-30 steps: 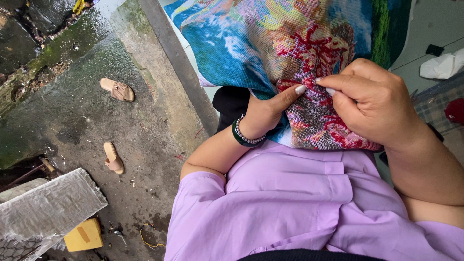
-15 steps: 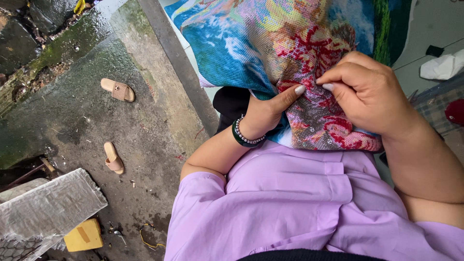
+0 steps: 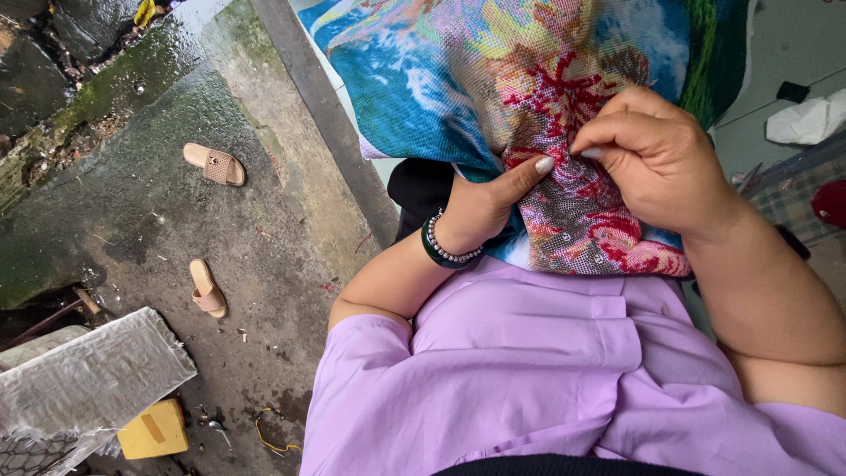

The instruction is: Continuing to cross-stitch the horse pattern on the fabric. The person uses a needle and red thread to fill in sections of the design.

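Note:
A large embroidered cloth (image 3: 458, 79), stitched in blue, red, pink and green, hangs over my lap. My left hand (image 3: 480, 198), with a dark beaded bracelet (image 3: 441, 251) on the wrist, holds the cloth's lower part from beneath, thumb pressed on top. My right hand (image 3: 656, 159) rests on the red-and-pink patch, its thumb and fingertips pinched together right beside the left thumb. Whatever is between those fingertips is too small to see. My purple shirt (image 3: 529, 370) fills the lower frame.
Two tan sandals (image 3: 214, 164) (image 3: 207, 288) lie apart on the wet concrete floor at the left. A grey wrapped sheet (image 3: 88, 375) and a yellow block (image 3: 152, 430) sit at the lower left. A white rag (image 3: 806, 119) and a red object (image 3: 830, 203) lie at the right.
My right hand has shifted slightly up and left on the cloth, still pinched. My left hand keeps its hold in the same place.

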